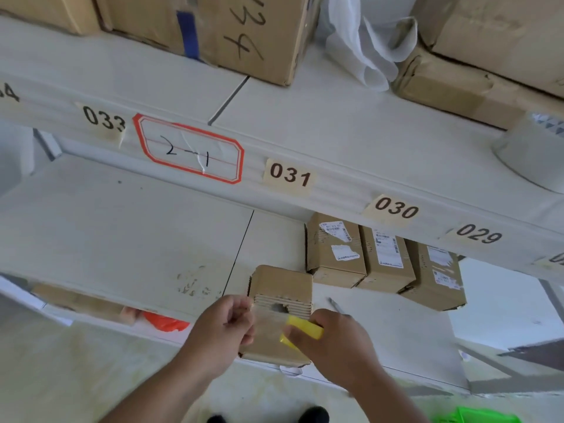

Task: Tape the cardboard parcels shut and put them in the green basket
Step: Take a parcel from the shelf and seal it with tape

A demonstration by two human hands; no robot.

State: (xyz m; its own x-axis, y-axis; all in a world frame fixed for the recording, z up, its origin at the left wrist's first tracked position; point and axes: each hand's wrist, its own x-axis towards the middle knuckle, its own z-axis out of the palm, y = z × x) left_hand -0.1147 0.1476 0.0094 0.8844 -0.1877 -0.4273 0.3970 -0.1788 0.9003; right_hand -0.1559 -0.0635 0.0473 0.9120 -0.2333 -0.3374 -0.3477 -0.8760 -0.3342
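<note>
Cardboard parcel (279, 312) lies on near edge of lower shelf (122, 233), within your reach for taping. Your left hand (227, 328) pinches tape end, pulling strip taut across flap. Your right hand (332, 340) grips yellow tape dispenser (305, 329), pressed on parcel. Green basket (476, 418) waits near right, below.

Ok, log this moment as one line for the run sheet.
stage: taping parcel on shelf | left hand: pinching at parcel's left edge | right hand: gripping yellow tool on parcel | green basket: bottom right, parcel not in
</note>
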